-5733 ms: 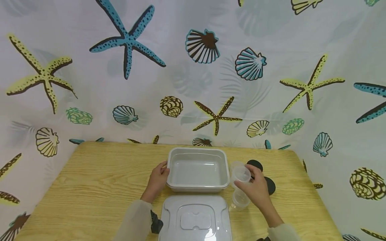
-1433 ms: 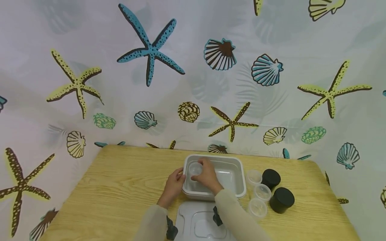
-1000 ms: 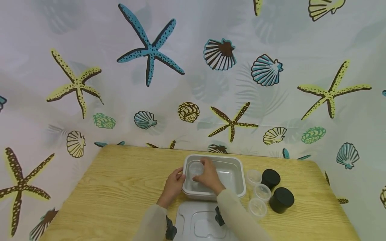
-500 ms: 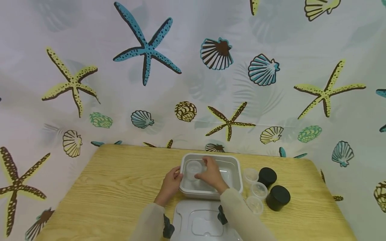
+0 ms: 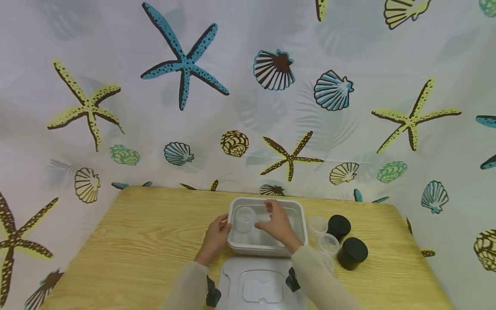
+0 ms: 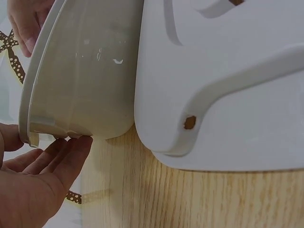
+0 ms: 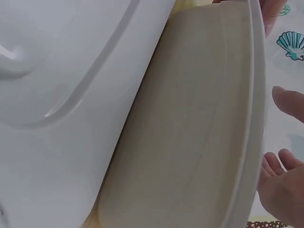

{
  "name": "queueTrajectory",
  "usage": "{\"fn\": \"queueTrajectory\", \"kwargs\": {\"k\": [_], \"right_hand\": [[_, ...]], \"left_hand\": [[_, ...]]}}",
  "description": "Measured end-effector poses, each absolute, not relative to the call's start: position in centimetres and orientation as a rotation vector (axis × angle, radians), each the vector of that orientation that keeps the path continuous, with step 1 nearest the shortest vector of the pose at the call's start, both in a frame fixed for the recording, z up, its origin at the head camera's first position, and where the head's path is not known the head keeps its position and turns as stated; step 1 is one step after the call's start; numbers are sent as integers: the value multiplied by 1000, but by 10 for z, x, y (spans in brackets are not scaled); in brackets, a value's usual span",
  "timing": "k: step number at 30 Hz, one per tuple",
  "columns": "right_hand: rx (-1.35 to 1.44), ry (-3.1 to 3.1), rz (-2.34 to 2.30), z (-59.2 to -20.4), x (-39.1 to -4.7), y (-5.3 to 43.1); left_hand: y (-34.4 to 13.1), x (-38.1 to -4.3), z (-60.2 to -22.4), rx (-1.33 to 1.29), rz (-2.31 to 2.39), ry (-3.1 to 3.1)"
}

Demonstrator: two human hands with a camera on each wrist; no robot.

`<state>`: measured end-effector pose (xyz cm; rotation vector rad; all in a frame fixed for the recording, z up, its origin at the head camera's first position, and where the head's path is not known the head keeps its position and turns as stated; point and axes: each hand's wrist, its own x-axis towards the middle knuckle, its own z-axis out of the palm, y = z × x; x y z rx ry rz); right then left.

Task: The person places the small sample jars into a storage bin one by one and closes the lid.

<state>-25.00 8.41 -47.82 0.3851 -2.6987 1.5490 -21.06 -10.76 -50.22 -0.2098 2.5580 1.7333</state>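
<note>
Clear cup (image 5: 245,220) stands upright; it's at left inside the pale tub (image 5: 255,250).

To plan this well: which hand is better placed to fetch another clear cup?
Probably the right hand: it looks open, empty and nearer the outside cups; the left hand holds the tub.

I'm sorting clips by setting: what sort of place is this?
Probably a small booth set up for tabletop recording: a shell-printed sheet stands behind and beside a wood-grain table bearing a pale tub, and a black device shows by each wrist.
</note>
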Motion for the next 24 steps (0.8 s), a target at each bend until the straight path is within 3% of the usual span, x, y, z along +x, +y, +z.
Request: {"fn": "queueTrajectory", "kwargs": {"k": [24], "right_hand": [[301,-2571,1657,-468,-218,123]], "left_hand": [[-112,-208,-506,-208,1722,2521]]}}
